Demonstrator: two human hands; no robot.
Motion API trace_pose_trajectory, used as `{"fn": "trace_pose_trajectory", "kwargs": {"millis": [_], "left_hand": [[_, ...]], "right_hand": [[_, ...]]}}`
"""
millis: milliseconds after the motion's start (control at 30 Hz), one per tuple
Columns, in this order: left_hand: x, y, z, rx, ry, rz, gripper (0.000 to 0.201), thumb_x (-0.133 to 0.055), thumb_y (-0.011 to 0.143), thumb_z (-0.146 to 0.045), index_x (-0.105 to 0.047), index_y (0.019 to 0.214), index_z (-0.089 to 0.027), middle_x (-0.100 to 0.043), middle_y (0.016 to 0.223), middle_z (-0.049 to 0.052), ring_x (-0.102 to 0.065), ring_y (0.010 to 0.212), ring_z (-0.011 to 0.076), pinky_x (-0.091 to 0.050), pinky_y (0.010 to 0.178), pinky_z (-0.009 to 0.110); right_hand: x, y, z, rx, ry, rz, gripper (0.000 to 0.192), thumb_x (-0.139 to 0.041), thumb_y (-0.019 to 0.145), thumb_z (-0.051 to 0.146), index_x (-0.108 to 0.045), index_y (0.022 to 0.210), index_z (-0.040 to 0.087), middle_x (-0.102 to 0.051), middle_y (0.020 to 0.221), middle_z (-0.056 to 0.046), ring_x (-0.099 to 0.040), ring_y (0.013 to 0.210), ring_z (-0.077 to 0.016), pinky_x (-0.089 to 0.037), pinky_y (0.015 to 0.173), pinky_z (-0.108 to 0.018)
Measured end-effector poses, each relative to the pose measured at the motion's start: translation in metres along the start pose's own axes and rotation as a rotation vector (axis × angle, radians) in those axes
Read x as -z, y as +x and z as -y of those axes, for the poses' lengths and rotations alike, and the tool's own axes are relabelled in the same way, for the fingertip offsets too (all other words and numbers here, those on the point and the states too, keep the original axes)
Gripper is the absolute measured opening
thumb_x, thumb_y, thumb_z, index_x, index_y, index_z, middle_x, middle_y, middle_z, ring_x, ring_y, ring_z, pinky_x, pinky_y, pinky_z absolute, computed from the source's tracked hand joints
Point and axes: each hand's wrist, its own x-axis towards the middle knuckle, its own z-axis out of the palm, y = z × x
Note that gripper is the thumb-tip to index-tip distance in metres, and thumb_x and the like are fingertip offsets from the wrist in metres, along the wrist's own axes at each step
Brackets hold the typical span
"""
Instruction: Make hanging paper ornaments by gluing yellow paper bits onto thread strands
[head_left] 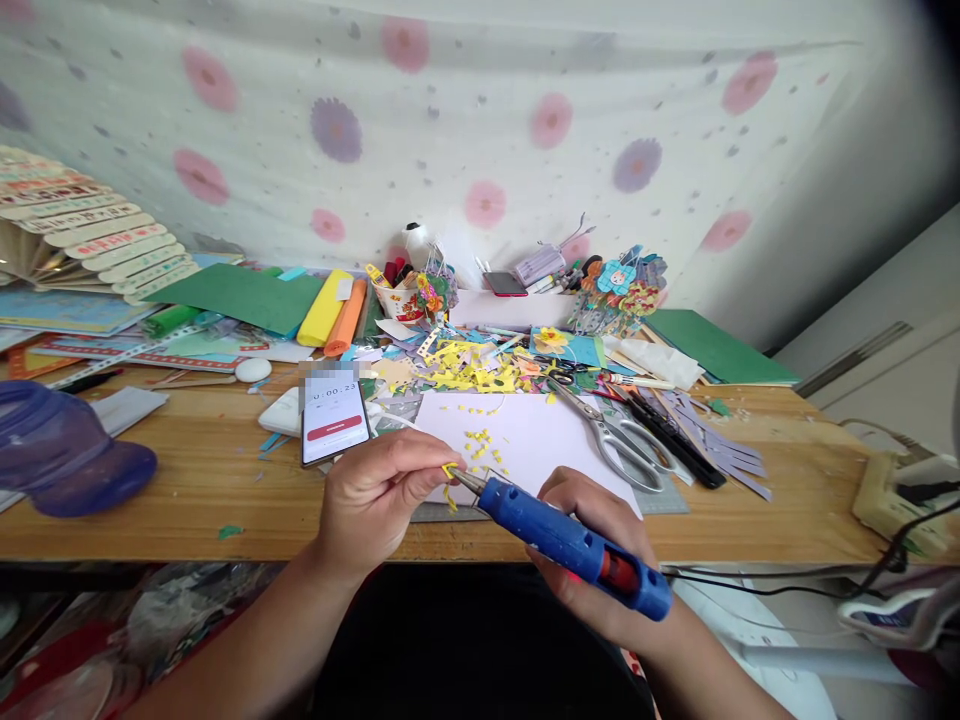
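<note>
Glue gun: blue body, bit of red near the back, metal nozzle, one of them
Where: over the worktop's near edge, in front of the white sheet
Axis: runs lower right to upper left, nozzle pointing up-left at the yellow scrap
Right hand: grip wrapped tight round the gun
Left hand: fingers pinched together on the scrap, right at the nozzle tip
Phone: one, just past the left hand, timer on
Scissors: one pair, right of the sheet
Yellow bits: too many to count, on the sheet
</note>
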Motion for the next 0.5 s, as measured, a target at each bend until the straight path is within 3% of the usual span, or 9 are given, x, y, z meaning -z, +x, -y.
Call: {"fn": "trace_pose_trajectory", "kwargs": {"millis": [233, 500], "left_hand": [[-0.0017, 0.0003, -0.0026, 0.000, 0.065, -0.054, 0.013, -0.070, 0.082, -0.016, -0.076, 0.088, -0.025, -0.076, 0.078, 0.001, -0.070, 0.072, 0.0159, -0.054, 0.070, 0.027], [-0.0031, -0.0029, 0.0011, 0.030, 0.089, -0.075, 0.011, -0.066, 0.084, -0.015, -0.074, 0.085, -0.022, -0.075, 0.075, 0.002, -0.069, 0.068, 0.0164, -0.055, 0.067, 0.028]], "right_hand": [[0.0013, 0.0009, 0.0043, 0.110, -0.106, 0.008, 0.024, -0.065, 0.075, 0.019, -0.049, 0.093, 0.023, -0.055, 0.082, -0.001, -0.053, 0.071, -0.0165, -0.039, 0.062, -0.030], [-0.0010, -0.0026, 0.0090, 0.179, -0.301, -0.108, 0.026, -0.058, 0.079, 0.013, -0.053, 0.103, 0.022, -0.059, 0.092, -0.006, -0.056, 0.079, -0.0197, -0.044, 0.069, -0.034]]}}
